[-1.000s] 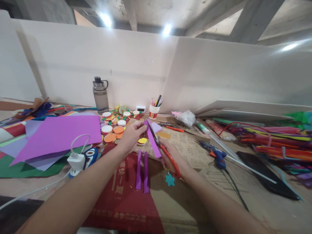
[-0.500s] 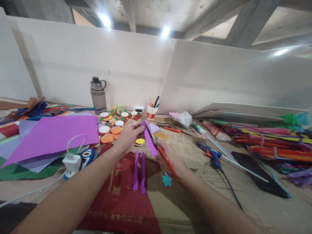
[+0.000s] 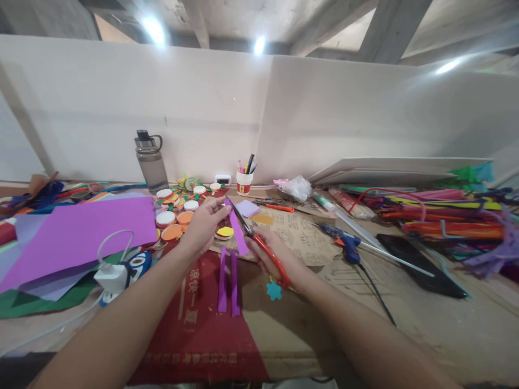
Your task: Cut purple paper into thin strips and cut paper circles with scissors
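My left hand [image 3: 206, 222] pinches the top end of a purple paper strip [image 3: 239, 235], which hangs down toward my right hand. My right hand [image 3: 275, 251] is closed round the red handles of a pair of scissors [image 3: 271, 256]. Their blades lie lengthwise along the strip and point up at my left fingertips; whether paper sits between them I cannot tell. A teal flower-shaped tag [image 3: 273, 291] dangles below the handles. Two narrow purple strips [image 3: 222, 286] lie side by side on the red printed cardboard [image 3: 178, 329] beneath my hands.
Large purple sheets [image 3: 97, 227] lie at left beside a white plug [image 3: 110, 278]. Several round lids [image 3: 172, 232], a water bottle [image 3: 152, 165] and a pen cup [image 3: 244, 182] stand behind. To the right are a blue glue gun [image 3: 349, 248], a black tray-like piece [image 3: 421, 267] and bundled pipe cleaners [image 3: 430, 213].
The view has turned a little to the right, so things on the table appear further left. Both hands keep their hold on the strip and the scissors.
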`<control>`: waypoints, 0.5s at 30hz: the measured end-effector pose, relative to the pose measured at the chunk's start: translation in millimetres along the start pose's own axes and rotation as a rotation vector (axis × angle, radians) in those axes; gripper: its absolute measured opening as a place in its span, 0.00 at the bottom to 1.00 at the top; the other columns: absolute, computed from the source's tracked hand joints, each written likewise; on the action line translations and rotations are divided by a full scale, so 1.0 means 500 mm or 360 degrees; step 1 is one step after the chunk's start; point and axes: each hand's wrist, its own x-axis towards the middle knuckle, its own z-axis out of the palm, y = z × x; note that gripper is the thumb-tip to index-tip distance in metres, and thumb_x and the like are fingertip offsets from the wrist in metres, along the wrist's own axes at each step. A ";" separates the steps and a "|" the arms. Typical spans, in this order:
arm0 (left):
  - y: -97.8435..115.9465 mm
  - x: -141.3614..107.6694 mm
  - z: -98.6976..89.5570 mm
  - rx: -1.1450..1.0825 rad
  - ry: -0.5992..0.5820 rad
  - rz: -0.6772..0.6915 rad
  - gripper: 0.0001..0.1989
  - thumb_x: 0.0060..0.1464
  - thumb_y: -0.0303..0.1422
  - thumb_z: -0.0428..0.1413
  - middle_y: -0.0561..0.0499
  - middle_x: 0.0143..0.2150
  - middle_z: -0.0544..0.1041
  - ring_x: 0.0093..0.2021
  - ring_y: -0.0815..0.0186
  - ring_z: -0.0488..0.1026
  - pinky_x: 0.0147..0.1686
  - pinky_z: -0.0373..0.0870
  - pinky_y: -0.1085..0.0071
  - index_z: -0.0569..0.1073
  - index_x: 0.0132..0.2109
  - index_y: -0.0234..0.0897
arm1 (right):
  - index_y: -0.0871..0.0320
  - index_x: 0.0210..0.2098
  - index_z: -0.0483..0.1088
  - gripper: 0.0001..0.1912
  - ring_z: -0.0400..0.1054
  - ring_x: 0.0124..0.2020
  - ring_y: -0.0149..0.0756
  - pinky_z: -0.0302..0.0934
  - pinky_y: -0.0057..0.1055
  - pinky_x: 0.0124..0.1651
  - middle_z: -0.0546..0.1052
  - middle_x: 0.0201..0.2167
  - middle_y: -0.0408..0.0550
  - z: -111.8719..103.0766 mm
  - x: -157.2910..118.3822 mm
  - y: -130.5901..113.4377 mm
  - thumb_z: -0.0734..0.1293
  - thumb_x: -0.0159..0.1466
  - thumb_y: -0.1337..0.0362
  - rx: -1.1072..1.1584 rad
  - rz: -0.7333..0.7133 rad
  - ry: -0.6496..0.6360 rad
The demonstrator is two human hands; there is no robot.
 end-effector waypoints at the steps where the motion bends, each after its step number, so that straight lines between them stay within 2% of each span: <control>1: -0.004 0.002 -0.002 0.0002 0.0049 0.0003 0.17 0.41 0.32 0.69 0.54 0.28 0.76 0.25 0.74 0.70 0.27 0.69 0.77 0.76 0.38 0.32 | 0.55 0.27 0.63 0.13 0.55 0.16 0.25 0.51 0.23 0.17 0.63 0.18 0.37 -0.001 -0.002 -0.004 0.65 0.62 0.54 -0.0016 0.0017 -0.0036; 3: -0.012 0.008 -0.008 0.0024 0.0133 0.0022 0.17 0.40 0.32 0.69 0.55 0.27 0.75 0.25 0.73 0.70 0.26 0.69 0.77 0.74 0.37 0.32 | 0.54 0.29 0.62 0.14 0.55 0.15 0.25 0.51 0.23 0.16 0.63 0.18 0.36 -0.007 -0.004 -0.009 0.65 0.63 0.52 -0.0032 0.0087 -0.0073; 6: -0.024 0.015 -0.019 0.0057 0.0141 0.0041 0.14 0.42 0.33 0.68 0.54 0.26 0.74 0.25 0.74 0.70 0.27 0.70 0.77 0.73 0.34 0.31 | 0.54 0.30 0.61 0.15 0.55 0.13 0.26 0.52 0.24 0.15 0.63 0.18 0.36 -0.028 0.003 -0.011 0.64 0.63 0.50 -0.0038 0.0218 -0.0003; 8: -0.028 0.018 -0.024 0.0050 0.0146 0.0028 0.12 0.43 0.32 0.67 0.53 0.27 0.74 0.25 0.74 0.71 0.27 0.70 0.77 0.73 0.32 0.31 | 0.54 0.32 0.64 0.14 0.58 0.14 0.28 0.53 0.25 0.16 0.65 0.19 0.38 -0.052 0.014 -0.005 0.64 0.64 0.50 -0.0179 0.0270 0.0073; 10: -0.030 0.017 -0.025 0.0056 0.0164 0.0003 0.11 0.45 0.31 0.66 0.51 0.29 0.76 0.26 0.73 0.73 0.25 0.68 0.78 0.72 0.33 0.32 | 0.55 0.36 0.70 0.14 0.62 0.16 0.31 0.56 0.27 0.20 0.70 0.20 0.42 -0.081 0.028 0.005 0.62 0.65 0.51 -0.0554 0.0269 0.0177; 12: -0.030 0.015 -0.023 0.0071 0.0176 -0.0049 0.10 0.48 0.30 0.64 0.49 0.31 0.78 0.27 0.71 0.75 0.21 0.64 0.80 0.71 0.34 0.33 | 0.56 0.38 0.75 0.13 0.73 0.29 0.38 0.61 0.29 0.30 0.79 0.31 0.51 -0.109 0.042 0.020 0.64 0.65 0.55 -0.1084 0.0156 0.0332; 13: -0.030 0.014 -0.021 0.0070 0.0178 -0.0087 0.09 0.50 0.30 0.63 0.48 0.32 0.79 0.28 0.70 0.76 0.19 0.63 0.81 0.70 0.35 0.33 | 0.57 0.41 0.76 0.14 0.75 0.36 0.42 0.62 0.31 0.35 0.81 0.36 0.55 -0.121 0.048 0.029 0.63 0.65 0.56 -0.1292 0.0151 0.0380; 15: -0.029 0.012 -0.016 0.0036 0.0186 -0.0160 0.06 0.54 0.28 0.60 0.47 0.32 0.80 0.28 0.68 0.78 0.20 0.66 0.80 0.68 0.36 0.34 | 0.58 0.44 0.77 0.17 0.76 0.41 0.47 0.62 0.33 0.38 0.81 0.41 0.60 -0.139 0.057 0.042 0.62 0.66 0.56 -0.1572 0.0299 0.0397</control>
